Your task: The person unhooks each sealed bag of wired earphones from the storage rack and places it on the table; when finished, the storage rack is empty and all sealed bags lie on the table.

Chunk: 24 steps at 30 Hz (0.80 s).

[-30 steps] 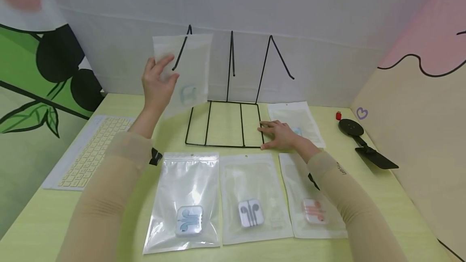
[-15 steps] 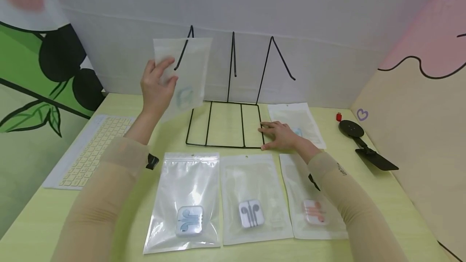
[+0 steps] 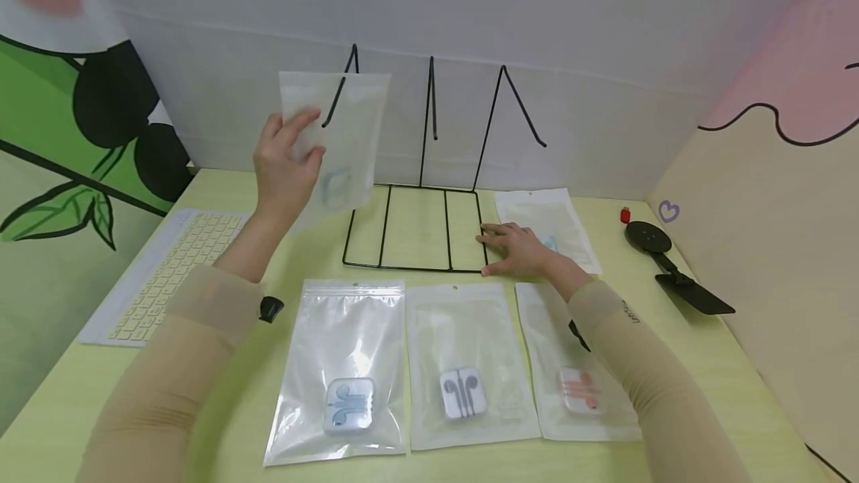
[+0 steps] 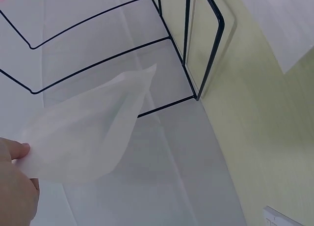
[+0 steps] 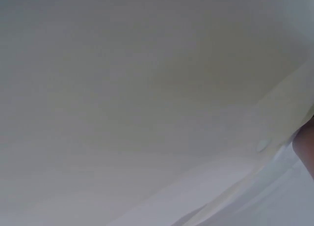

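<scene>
My left hand (image 3: 285, 166) pinches the left edge of a translucent zip bag (image 3: 365, 106) with a bluish item inside. The bag hangs at the left hook (image 3: 333, 103) of a black wire display rack (image 3: 447, 233); the hook's tip shows in front of the bag, its rear part above the top edge. In the left wrist view, the thumb and fingers (image 4: 19, 152) hold the bag's edge (image 4: 83, 132). My right hand (image 3: 515, 250) rests with relaxed fingers on the rack's right base wire. Pale bag material (image 5: 147, 113) fills most of the right wrist view.
Three bags with boxed earphones lie in front: blue (image 3: 349, 405), grey (image 3: 463, 393) and pink (image 3: 581, 390). Another bag (image 3: 537, 207) lies right of the rack. A white keyboard (image 3: 181, 274) is at left; a black stand (image 3: 671, 267) and small red item (image 3: 625, 215) are at right.
My left hand has shifted slightly left and down, drawing the bag's lower part left with it. My right hand stays on the rack.
</scene>
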Tool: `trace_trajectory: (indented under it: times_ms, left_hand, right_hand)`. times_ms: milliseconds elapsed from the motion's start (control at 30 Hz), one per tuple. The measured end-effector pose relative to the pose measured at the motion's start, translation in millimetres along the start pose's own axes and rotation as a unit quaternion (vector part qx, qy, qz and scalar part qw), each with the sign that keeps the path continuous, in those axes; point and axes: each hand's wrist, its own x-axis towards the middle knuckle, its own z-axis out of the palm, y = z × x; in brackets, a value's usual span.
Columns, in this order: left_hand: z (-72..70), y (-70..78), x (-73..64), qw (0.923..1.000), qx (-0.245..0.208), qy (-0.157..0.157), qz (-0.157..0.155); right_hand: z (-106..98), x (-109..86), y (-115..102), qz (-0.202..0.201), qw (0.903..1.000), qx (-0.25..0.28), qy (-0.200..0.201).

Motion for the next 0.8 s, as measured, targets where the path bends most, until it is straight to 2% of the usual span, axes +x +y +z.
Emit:
trace_trajectory:
  times_ms: [167,333,467,600,800]
  left_hand:
    - [-4.9,3.9,-2.8,1.0,-0.003,-0.009,0.001]
    - [-7.8,11.6,-6.2,0.9993,-0.019,-0.019,-0.026]
    - [-9.1,16.2,-11.2,0.9981,-0.02,-0.02,-0.055]
    - [-10.0,19.3,-15.9,0.9959,-0.038,-0.017,-0.08]
    - [-13.0,27.2,-19.2,0.9962,-0.057,0.004,-0.065]
  right_hand:
    - [0,0.2,0,-0.003,1.0,0.003,0.002]
    - [0,-0.1,0,-0.001,1.0,0.0,0.001]
    - [0,-0.3,0,-0.003,1.0,0.0,0.002]
    - [0,-0.8,-1,-0.001,1.0,0.005,0.001]
    - [-1,-1.1,-2,0.001,1.0,0.003,0.002]
